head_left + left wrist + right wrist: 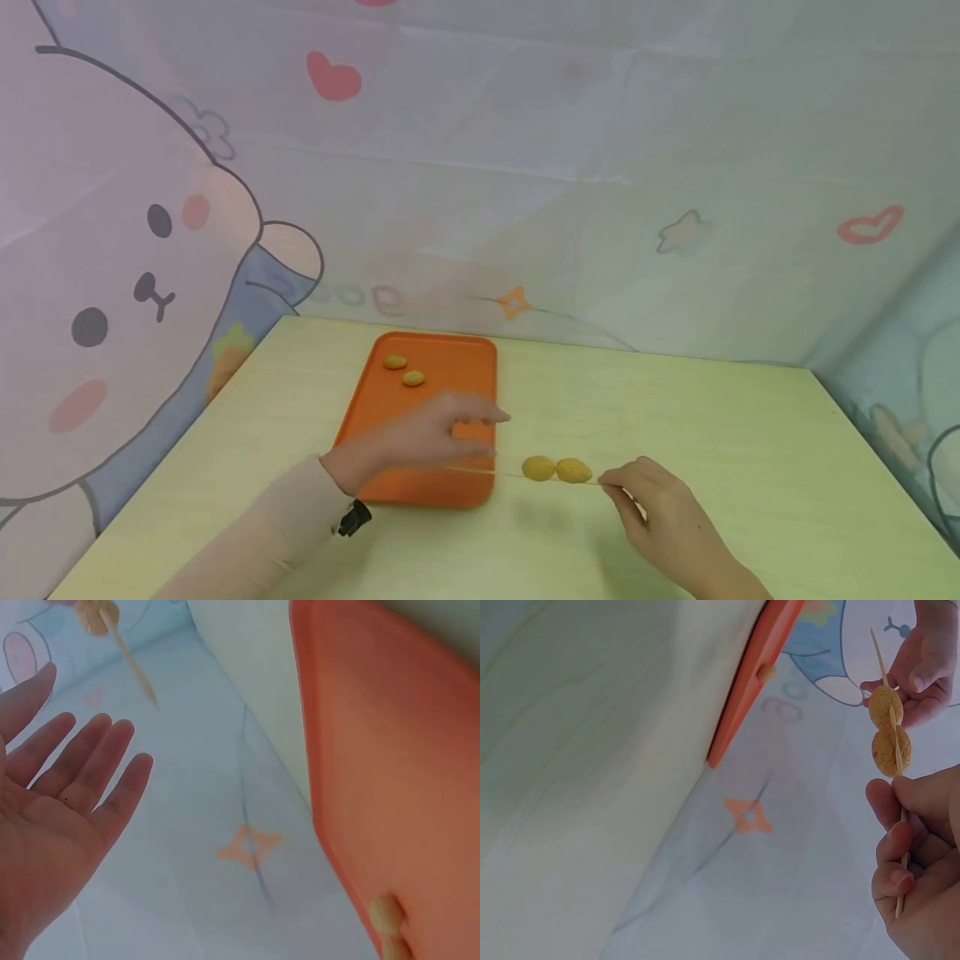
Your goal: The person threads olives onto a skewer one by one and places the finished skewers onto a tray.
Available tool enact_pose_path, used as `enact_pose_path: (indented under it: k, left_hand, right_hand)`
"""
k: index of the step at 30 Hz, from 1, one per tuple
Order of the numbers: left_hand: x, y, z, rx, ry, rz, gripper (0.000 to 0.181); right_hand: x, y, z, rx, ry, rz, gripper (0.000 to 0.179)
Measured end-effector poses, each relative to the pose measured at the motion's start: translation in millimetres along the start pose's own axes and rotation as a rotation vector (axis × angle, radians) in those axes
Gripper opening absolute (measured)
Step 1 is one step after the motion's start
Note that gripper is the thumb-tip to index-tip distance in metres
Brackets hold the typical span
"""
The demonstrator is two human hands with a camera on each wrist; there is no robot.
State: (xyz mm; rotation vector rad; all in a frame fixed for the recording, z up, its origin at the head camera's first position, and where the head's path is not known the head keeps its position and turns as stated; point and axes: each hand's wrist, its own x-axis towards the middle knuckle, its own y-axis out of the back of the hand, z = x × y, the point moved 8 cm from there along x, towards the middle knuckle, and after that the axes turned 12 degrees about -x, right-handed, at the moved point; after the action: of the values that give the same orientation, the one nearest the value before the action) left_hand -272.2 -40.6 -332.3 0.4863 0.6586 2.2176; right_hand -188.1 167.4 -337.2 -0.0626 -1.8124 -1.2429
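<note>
Right hand [928, 892], fingers curled round a skewer [879, 656], thumb and forefinger just below the lower ball [889, 754]; the upper ball [883, 703] touches it, and the skewer's tip projects beyond. Behind, the left hand [930, 671]. At left, the table [592, 787]; above, an orange tray [739, 705] with a third ball [766, 673] at its edge; backdrop [705, 915] with orange star [739, 814]
</note>
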Motion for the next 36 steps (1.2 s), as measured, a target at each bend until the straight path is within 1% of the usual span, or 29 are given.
enact_pose_path:
  k: [2,3,5,7,8,10,12,15,19,21,23,24,29,31,33,36]
  left_hand:
    - [-1.6,12.1,-4.8,0.018,0.028,0.04,0.043]
    - [-1.8,18.1,-7.2,0.037,0.032,0.061,0.044]
    - [-2.0,30.1,-14.8,0.058,0.055,0.104,0.044]
    - [-1.0,41.7,-22.4,0.086,0.063,0.146,0.043]
    - [-0.1,47.2,-27.0,0.095,0.067,0.166,0.043]
    - [2.1,57.1,-37.9,0.103,0.079,0.199,0.043]
    - [3.9,66.2,-49.9,0.104,0.098,0.229,0.043]
    - [5.5,76.4,-70.0,0.094,0.126,0.262,0.044]
    - [4.7,84.7,-89.9,0.077,0.161,0.291,0.045]
    - [4.3,87.1,-98.2,0.077,0.186,0.294,0.044]
    - [5.5,89.3,-106.0,0.08,0.205,0.294,0.044]
    - [6.4,90.3,-110.7,0.082,0.217,0.294,0.044]
    - [10.4,96.6,-134.1,0.066,0.279,0.31,0.044]
    - [11.0,98.2,-141.1,0.061,0.3,0.317,0.044]
    - [12.2,98.8,-147.5,0.065,0.307,0.321,0.044]
    - [14.7,98.1,-157.4,0.081,0.305,0.315,0.044]
  right_hand:
    - [-2.1,3.7,3.6,-0.001,0.002,0.008,0.034]
    - [-3.1,5.5,5.3,-0.002,0.003,0.013,0.032]
    - [-4.9,8.5,8.5,-0.008,-0.003,0.017,0.032]
    - [-6.5,10.7,11.7,-0.024,-0.02,0.009,0.032]
    - [-7.2,11.9,13.1,-0.031,-0.03,0.003,0.035]
    - [-9.1,13.9,15.8,-0.044,-0.054,-0.008,0.039]
    - [-11.0,15.8,17.7,-0.05,-0.067,-0.018,0.04]
    - [-13.2,18.6,18.9,-0.046,-0.07,-0.015,0.041]
    - [-15.1,20.7,19.1,-0.043,-0.065,-0.003,0.043]
    - [-16.8,20.9,19.4,-0.041,-0.069,-0.004,0.028]
    - [-18.4,21.5,19.8,-0.04,-0.074,-0.002,0.023]
    - [-19.3,21.7,20.1,-0.038,-0.076,-0.003,0.016]
    - [-22.2,22.2,21.2,-0.032,-0.079,-0.006,0.006]
    - [-22.2,22.7,21.2,-0.03,-0.077,-0.002,0.017]
    - [-22.5,23.1,21.1,-0.024,-0.073,0.003,0.033]
    - [-22.6,23.4,21.0,-0.025,-0.069,0.01,0.037]
